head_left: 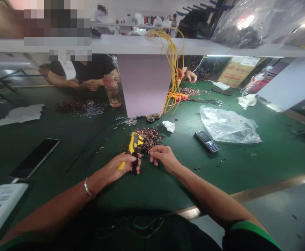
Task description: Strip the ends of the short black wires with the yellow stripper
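My left hand is wrapped round the handles of a yellow-and-black wire stripper, its head pointing up and away from me. Just beyond the tool lies a heap of short dark and copper-coloured wire pieces on the green tabletop. At the heap's near edge, my right hand has thumb and forefinger pinched together; whatever is between them is too small to make out. A smaller scatter of white and blue bits lies behind the heap, beside two small dark rings.
To the right are a keypad phone, a clear plastic bag and crumpled tissue. A smartphone and white power strip lie left. Yellow cables hang from the shelf. Co-workers sit across, near a bottle.
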`<act>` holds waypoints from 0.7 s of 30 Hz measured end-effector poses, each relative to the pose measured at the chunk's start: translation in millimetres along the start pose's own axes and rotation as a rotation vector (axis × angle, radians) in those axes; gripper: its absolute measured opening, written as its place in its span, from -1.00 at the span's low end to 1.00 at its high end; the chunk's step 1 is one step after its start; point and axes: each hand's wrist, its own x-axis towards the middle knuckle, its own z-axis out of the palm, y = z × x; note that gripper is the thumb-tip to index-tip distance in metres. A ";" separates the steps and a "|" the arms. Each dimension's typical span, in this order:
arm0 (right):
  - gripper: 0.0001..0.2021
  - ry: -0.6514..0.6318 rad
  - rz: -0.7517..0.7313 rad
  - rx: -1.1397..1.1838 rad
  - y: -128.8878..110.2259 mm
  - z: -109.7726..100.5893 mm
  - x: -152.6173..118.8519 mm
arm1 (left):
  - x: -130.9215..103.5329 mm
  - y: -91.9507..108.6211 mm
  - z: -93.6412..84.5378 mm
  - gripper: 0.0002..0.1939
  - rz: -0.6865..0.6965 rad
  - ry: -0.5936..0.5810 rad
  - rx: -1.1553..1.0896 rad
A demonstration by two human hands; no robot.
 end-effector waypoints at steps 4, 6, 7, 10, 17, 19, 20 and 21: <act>-0.83 0.006 0.005 -0.021 4.9 -0.1 2.0 | 1.7 -1.4 -1.3 -0.71 -0.019 0.006 -0.029; -0.83 0.007 0.005 -0.029 6.6 -0.4 2.8 | 2.6 -1.7 -2.4 -0.71 -0.020 0.019 -0.035; -0.84 0.008 0.005 -0.034 7.3 -0.6 3.1 | 3.1 -1.8 -3.0 -0.71 -0.020 0.024 -0.036; -0.84 0.010 0.000 -0.055 8.5 -0.6 3.4 | 4.7 -2.6 -5.4 -0.71 -0.024 0.022 -0.036; -0.86 -0.004 -0.019 -0.136 11.6 0.9 3.2 | 4.7 -3.6 -5.8 -0.72 -0.021 0.014 -0.038; -0.86 -0.013 -0.028 -0.165 13.2 1.3 3.4 | 4.0 -3.5 -4.8 -0.72 -0.019 0.016 -0.036; -0.86 -0.017 -0.032 -0.179 14.1 1.5 3.5 | 3.7 -3.5 -4.3 -0.72 -0.016 0.017 -0.037; -0.86 -0.019 -0.037 -0.193 15.0 1.6 3.7 | 3.6 -3.5 -4.0 -0.72 -0.015 0.017 -0.038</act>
